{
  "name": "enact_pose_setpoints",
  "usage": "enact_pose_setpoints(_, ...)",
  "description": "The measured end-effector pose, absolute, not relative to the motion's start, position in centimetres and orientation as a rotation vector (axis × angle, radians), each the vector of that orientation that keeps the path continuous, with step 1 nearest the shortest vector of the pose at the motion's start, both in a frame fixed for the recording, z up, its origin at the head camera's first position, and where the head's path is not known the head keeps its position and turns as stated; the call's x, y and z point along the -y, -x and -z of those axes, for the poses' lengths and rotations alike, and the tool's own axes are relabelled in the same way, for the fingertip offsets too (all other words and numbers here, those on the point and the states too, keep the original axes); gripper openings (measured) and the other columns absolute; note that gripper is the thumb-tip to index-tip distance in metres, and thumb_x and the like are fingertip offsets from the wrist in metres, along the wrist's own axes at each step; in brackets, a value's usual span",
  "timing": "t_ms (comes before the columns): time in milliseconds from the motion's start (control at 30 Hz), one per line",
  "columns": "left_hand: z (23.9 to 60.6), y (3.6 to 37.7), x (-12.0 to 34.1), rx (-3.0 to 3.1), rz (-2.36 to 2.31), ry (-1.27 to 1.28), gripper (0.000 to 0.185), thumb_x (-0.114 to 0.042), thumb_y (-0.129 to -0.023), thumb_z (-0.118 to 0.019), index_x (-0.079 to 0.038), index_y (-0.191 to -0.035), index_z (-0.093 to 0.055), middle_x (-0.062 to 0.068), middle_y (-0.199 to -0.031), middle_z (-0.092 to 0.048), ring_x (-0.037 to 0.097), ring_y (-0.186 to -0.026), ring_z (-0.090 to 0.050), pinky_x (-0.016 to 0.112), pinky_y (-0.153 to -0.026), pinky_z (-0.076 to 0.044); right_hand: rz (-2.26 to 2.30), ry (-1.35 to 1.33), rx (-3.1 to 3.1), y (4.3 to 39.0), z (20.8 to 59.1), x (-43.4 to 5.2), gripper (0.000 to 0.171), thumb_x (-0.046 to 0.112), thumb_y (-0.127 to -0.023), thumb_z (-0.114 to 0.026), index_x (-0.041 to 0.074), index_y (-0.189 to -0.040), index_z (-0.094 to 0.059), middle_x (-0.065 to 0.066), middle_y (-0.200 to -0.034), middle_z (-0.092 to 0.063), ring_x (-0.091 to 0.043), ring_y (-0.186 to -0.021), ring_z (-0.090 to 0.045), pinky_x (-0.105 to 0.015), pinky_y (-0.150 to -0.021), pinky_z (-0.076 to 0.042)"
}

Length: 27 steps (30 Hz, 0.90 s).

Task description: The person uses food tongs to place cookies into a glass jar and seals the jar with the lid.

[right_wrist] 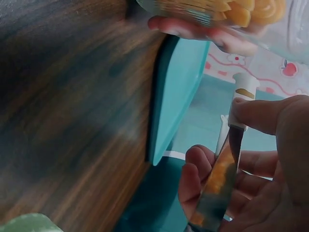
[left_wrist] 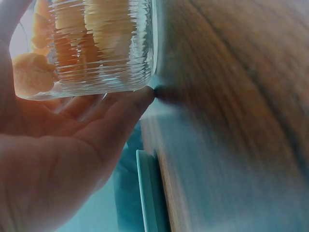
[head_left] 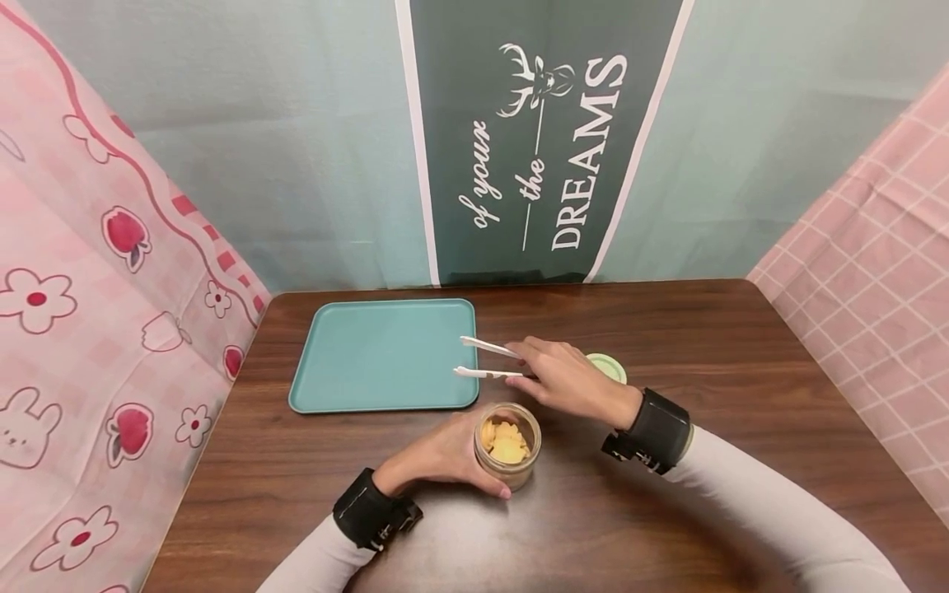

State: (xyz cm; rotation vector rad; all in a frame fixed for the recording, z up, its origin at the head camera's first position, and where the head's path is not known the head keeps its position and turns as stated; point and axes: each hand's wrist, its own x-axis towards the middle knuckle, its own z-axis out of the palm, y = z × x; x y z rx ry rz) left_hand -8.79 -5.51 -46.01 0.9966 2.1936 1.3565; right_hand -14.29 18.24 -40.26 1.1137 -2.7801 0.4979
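Note:
A small ribbed glass jar (head_left: 508,445) (left_wrist: 96,46) (right_wrist: 227,12) of yellow-orange snack pieces stands open on the brown table (head_left: 667,527). My left hand (head_left: 437,459) (left_wrist: 72,145) wraps round its left side and grips it. My right hand (head_left: 571,380) (right_wrist: 260,164) holds a pair of white tongs (head_left: 485,361) (right_wrist: 231,159) just behind the jar. The tong tips point left over the right edge of the teal tray (head_left: 381,354) (right_wrist: 176,92) and stand apart with nothing between them.
A pale green lid (head_left: 610,366) (right_wrist: 26,223) lies on the table behind my right hand. Pink patterned cloth walls stand on the left and right, and a dark green banner hangs at the back. The teal tray (left_wrist: 149,193) lies close to the jar.

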Motion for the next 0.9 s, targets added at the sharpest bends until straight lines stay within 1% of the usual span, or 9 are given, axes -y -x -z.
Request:
enact_pose_setpoints(133,46.0,8.8,5.6,-2.201,-1.343,-0.996,0.098,-0.03,-0.065,-0.103,-0.022,-0.148,-0.052,-0.009,-0.139,-0.063,0.006,-0.128,-0.058,0.031,-0.115,-0.044,-0.469,-1.134,2.803,14.6,41.1,-17.8,0.044,0.029,-0.1,-0.076,0.004,-0.135,-0.066,-0.004,-0.092,-0.063,-0.008,-0.068,-0.052,-0.028,-0.059,-0.048)
enact_pose_setpoints(300,46.1,8.8,5.6,-2.187,-1.358,-1.003,0.097,-0.029,-0.065,-0.104,-0.022,-0.147,-0.053,-0.008,-0.139,-0.063,0.006,-0.128,-0.057,0.031,-0.116,-0.043,-0.412,-1.132,2.836,15.0,41.9,-17.2,0.044,0.029,-0.1,-0.076,0.003,-0.134,-0.067,0.0,-0.092,-0.061,-0.009,-0.068,-0.055,-0.031,-0.058,-0.051)
enact_pose_setpoints(400,46.0,8.7,5.6,-2.17,-1.367,-0.998,0.097,-0.027,-0.066,-0.103,-0.022,-0.148,-0.052,-0.008,-0.14,-0.062,0.006,-0.129,-0.056,0.031,-0.116,-0.043,-0.381,-1.125,2.858,15.1,42.3,-17.0,0.043,0.028,-0.1,-0.076,0.003,-0.133,-0.067,0.0,-0.093,-0.062,-0.012,-0.071,-0.059,-0.033,-0.059,-0.053)
enact_pose_setpoints(567,46.0,8.7,5.6,-2.185,-1.353,-0.99,0.099,-0.03,-0.065,-0.103,-0.024,-0.149,-0.051,-0.009,-0.141,-0.061,0.006,-0.131,-0.055,0.032,-0.117,-0.042,-0.328,-1.132,2.873,15.3,43.0,-16.7,0.042,0.028,-0.1,-0.076,0.003,-0.132,-0.068,-0.003,-0.096,-0.066,-0.018,-0.078,-0.066,-0.04,-0.063,-0.058)
enact_pose_setpoints(667,46.0,8.7,5.7,-2.198,-1.343,-0.994,0.099,-0.031,-0.065,-0.103,-0.025,-0.148,-0.051,-0.009,-0.142,-0.06,0.007,-0.131,-0.054,0.032,-0.117,-0.042,-0.31,-1.135,2.87,15.4,43.2,-16.6,0.04,0.028,-0.1,-0.076,0.003,-0.131,-0.068,-0.003,-0.095,-0.065,-0.019,-0.078,-0.066,-0.041,-0.063,-0.058)
enact_pose_setpoints(733,45.9,8.8,5.7,-2.202,-1.338,-0.994,0.099,-0.032,-0.065,-0.103,-0.025,-0.149,-0.05,-0.008,-0.142,-0.06,0.007,-0.131,-0.054,0.032,-0.117,-0.042,-0.302,-1.136,2.872,15.5,43.3,-16.6,0.036,0.028,-0.099,-0.076,0.005,-0.127,-0.069,-0.002,-0.093,-0.064,-0.018,-0.075,-0.064,-0.04,-0.061,-0.056)
enact_pose_setpoints(900,46.0,8.9,5.7,-2.208,-1.337,-1.012,0.099,-0.033,-0.066,-0.103,-0.024,-0.149,-0.049,-0.007,-0.142,-0.06,0.007,-0.132,-0.054,0.032,-0.117,-0.042,-0.297,-1.134,2.887,15.6,43.6,-16.4,0.035,0.028,-0.099,-0.076,0.006,-0.126,-0.07,-0.001,-0.092,-0.063,-0.015,-0.072,-0.06,-0.039,-0.06,-0.055)
